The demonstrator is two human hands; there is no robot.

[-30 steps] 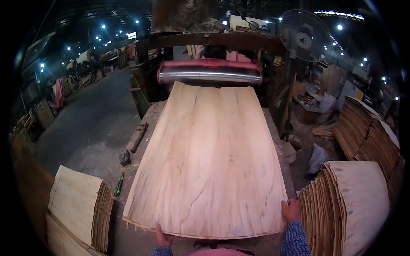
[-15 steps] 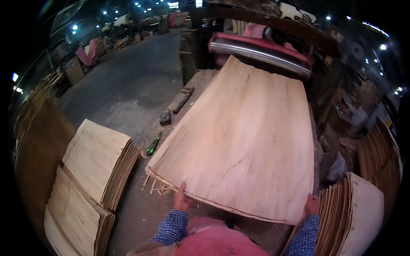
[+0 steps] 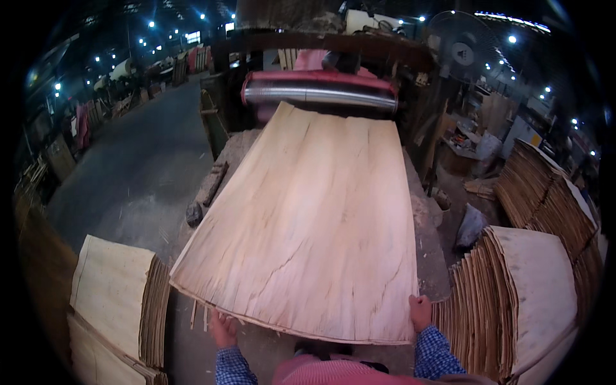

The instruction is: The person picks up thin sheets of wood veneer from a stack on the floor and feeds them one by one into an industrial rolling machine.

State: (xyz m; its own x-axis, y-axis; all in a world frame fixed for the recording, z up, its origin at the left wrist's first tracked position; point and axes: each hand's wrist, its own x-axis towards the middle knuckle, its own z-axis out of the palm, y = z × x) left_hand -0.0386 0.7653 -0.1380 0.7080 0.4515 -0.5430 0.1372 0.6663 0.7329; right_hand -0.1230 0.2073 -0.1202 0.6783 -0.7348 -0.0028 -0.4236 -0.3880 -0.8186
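A wide stack of pale wood veneer sheets [image 3: 308,231] lies in front of me, its top sheet streaked and split in a few places. My left hand [image 3: 223,329] is closed at the near edge, left of the middle, with fingertips at the rim. At the near right corner, my right hand [image 3: 421,312] is curled into a fist around the edge. Beyond the far end of the sheets is a shiny metal roller [image 3: 321,96] with a red covering along its top.
Bundles of veneer stand at my left [image 3: 112,289] and my right [image 3: 539,276]. A dark block [image 3: 194,213] and a long dark bar [image 3: 213,183] lie left of the sheets. A crumpled plastic bag [image 3: 471,226] lies on the floor at right, and a large fan [image 3: 463,54] stands behind.
My view has turned right, so the scene has shifted left. Both hands stay at the near edge of the veneer. The green utility knife at the left no longer shows.
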